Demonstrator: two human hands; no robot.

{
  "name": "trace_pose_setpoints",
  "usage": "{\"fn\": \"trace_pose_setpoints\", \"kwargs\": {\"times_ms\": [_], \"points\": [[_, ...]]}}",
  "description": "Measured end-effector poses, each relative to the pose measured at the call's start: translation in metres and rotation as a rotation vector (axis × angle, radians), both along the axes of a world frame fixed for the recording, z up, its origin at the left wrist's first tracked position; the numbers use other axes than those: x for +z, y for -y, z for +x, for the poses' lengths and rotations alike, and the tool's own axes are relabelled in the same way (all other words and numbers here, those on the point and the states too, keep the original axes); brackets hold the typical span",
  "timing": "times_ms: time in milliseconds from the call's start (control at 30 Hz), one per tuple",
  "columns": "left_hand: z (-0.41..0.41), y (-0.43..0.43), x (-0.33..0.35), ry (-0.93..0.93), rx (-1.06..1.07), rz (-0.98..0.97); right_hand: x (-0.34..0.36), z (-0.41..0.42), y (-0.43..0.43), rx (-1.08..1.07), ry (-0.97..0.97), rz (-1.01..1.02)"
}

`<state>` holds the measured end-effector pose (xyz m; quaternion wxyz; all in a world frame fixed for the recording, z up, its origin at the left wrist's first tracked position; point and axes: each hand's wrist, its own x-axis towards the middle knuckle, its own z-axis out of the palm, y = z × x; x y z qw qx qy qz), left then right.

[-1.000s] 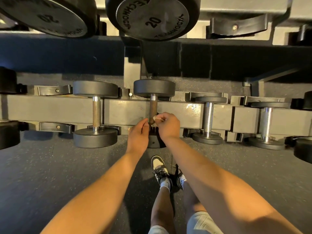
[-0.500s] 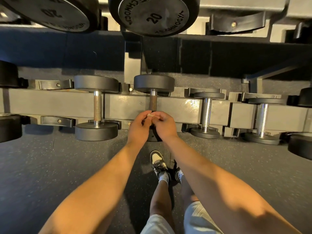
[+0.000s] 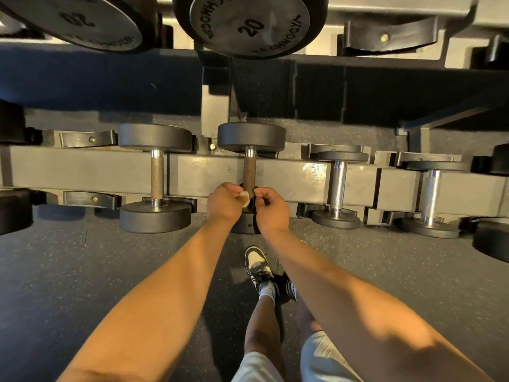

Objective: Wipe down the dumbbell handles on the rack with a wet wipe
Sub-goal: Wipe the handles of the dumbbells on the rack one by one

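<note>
A low grey rack (image 3: 82,169) carries a row of black-headed dumbbells. The middle dumbbell's brownish handle (image 3: 250,172) runs from its far head down to my two hands. My left hand (image 3: 223,202) pinches a small white wet wipe (image 3: 244,198) just left of the handle's near end. Just right of the handle is my right hand (image 3: 272,210), fingers curled, a small gap away from the wipe, with nothing visible in it. Both hands hide the near end of the handle and part of the near head.
A dumbbell with a knurled handle (image 3: 157,176) lies to the left, and two smaller chrome-handled ones (image 3: 337,186) (image 3: 431,194) to the right. Large 20-marked dumbbells (image 3: 248,23) hang on the upper shelf. My feet (image 3: 259,267) stand on the speckled rubber floor below the rack.
The wipe has passed from my right hand's fingers to my left hand's. Both hands stayed at the near end of the middle handle and have drawn slightly apart.
</note>
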<state>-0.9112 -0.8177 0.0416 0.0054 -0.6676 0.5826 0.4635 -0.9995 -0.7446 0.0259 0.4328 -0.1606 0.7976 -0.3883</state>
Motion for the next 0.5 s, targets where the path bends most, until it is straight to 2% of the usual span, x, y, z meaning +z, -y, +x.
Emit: {"fn": "trace_pose_setpoints", "kwargs": {"times_ms": [233,400,500], "points": [[0.004,-0.006,0.002,-0.083,0.089,-0.063,0.002,-0.003,0.001,0.004,0.052,0.007],[-0.006,-0.008,0.002,-0.024,0.029,-0.063,0.003,-0.005,0.002,0.020,0.087,0.014],[-0.007,-0.015,0.011,-0.089,0.051,-0.044,0.016,-0.009,-0.001,0.026,0.107,0.013]]}}
